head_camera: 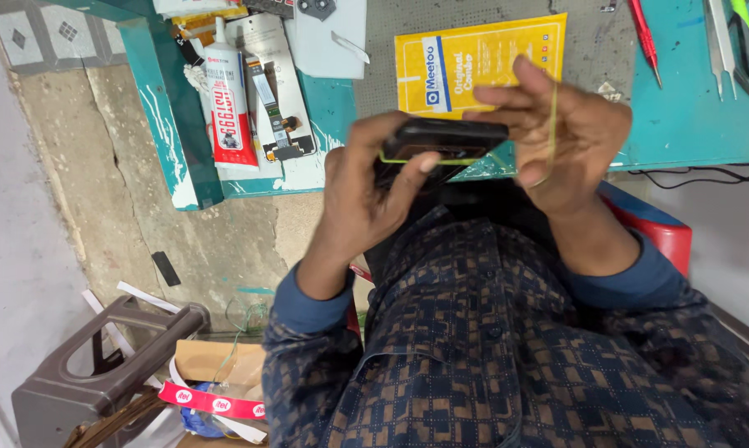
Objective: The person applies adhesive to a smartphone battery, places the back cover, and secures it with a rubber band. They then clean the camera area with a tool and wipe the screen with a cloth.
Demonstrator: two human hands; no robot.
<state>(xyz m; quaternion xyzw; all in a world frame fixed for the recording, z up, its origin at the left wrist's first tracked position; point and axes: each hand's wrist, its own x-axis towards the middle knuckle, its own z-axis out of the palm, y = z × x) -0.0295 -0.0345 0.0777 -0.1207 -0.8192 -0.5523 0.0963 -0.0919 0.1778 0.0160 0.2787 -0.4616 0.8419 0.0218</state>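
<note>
A black phone [445, 139] is held in front of my chest, just below the edge of the teal workbench [681, 116]. My left hand [370, 191] grips its left end, thumb pressed on the near side. A thin yellow-green rubber band [550, 124] runs around the phone's lower edge and loops over the fingers of my right hand [561, 137], which stretches it out to the right of the phone. My right hand's fingers also touch the phone's right end.
On the bench lie a yellow packet [474, 62], a white and red glue tube [229, 104], a small flex-cable part [279, 124], a red screwdriver [644, 37] and tweezers [719, 41]. A brown plastic stool [101, 365] and cardboard scraps [217, 365] sit on the floor at left.
</note>
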